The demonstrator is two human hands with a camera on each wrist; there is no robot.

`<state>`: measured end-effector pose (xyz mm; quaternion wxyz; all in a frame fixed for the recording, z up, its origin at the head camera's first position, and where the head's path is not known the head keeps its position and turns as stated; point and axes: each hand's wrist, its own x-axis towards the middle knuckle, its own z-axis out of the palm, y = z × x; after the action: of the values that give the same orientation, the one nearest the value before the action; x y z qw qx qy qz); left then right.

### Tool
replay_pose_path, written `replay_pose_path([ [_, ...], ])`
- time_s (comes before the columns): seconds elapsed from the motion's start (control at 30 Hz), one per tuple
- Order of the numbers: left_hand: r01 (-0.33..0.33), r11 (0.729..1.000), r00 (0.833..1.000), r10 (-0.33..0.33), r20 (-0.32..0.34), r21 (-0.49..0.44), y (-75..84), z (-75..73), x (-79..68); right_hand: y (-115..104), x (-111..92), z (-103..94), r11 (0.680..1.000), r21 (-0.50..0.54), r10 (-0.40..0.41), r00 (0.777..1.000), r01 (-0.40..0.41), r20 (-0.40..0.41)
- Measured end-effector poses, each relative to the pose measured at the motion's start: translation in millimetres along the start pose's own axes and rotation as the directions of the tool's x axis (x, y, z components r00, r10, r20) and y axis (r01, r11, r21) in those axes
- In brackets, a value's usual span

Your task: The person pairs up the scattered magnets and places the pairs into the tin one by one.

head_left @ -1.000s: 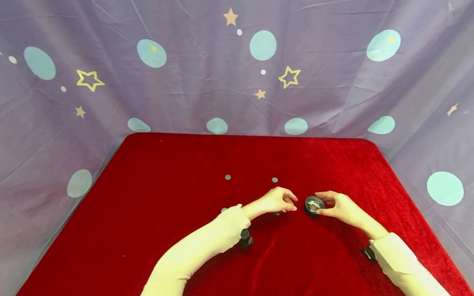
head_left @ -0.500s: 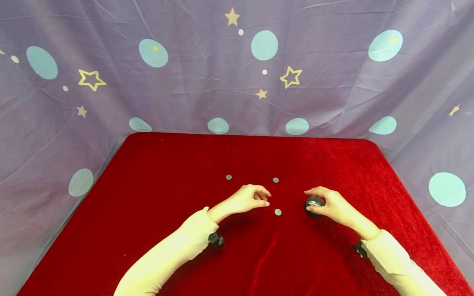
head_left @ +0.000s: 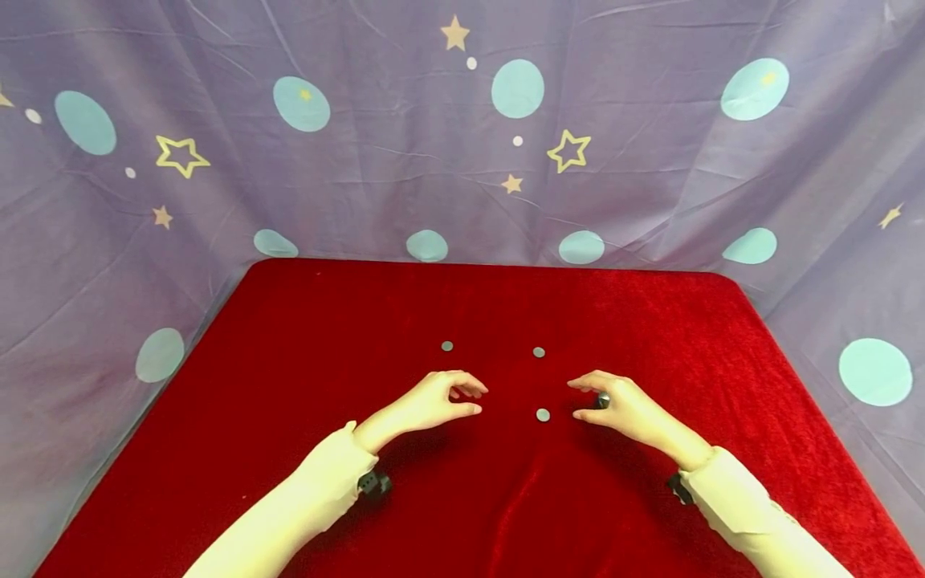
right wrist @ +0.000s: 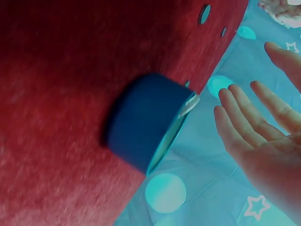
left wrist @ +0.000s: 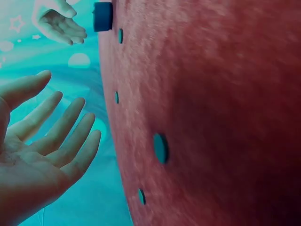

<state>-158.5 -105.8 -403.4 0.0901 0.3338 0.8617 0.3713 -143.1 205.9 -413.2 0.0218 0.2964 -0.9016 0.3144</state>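
My left hand (head_left: 432,401), its fingers loosely spread and holding nothing, hovers above the red cloth. In the left wrist view a small round flat disc (left wrist: 161,148) lies on the cloth beside that hand. My right hand (head_left: 617,405) is also relaxed, fingers parted, with nothing between them. Below it stands a small round cup, dark blue outside (right wrist: 146,117), whose shiny inside (head_left: 603,399) just shows past the hand in the head view. Two grey discs lie farther back, one at left (head_left: 447,346) and one at right (head_left: 538,352). Another disc (head_left: 543,415) lies between the hands.
Red velvet cloth (head_left: 347,321) covers the table. A purple curtain (head_left: 390,160) with stars and dots hangs behind it and along both sides. A dark wrist device sits under each sleeve, at left (head_left: 374,484) and right (head_left: 679,488).
My left hand has drawn left, away from the cup, uncovering the near disc. My right hand has shifted slightly left off the cup and now hides most of it. The cup has stayed put.
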Motion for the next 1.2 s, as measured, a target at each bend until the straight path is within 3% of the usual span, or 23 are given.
replay_pose_path([
  [0.33, 0.006, 0.999, 1.000, -0.005, -0.022, 0.047, -16.1, -4.5, -21.8, -6, 5, 11.7, 0.999, 0.032, 0.024, 0.997, -0.026, 0.072],
  [0.73, 0.101, 0.993, 0.995, -0.101, -0.009, 0.066, -34.8, -6.6, -40.7, -4, 11, 25.3, 0.994, 0.101, 0.032, 0.989, -0.046, 0.143],
  [1.2, 0.138, 0.989, 0.990, -0.138, -0.003, 0.049, -49.5, -6.5, -43.1, 2, 17, 37.0, 0.986, 0.162, 0.011, 0.987, -0.037, 0.159],
])
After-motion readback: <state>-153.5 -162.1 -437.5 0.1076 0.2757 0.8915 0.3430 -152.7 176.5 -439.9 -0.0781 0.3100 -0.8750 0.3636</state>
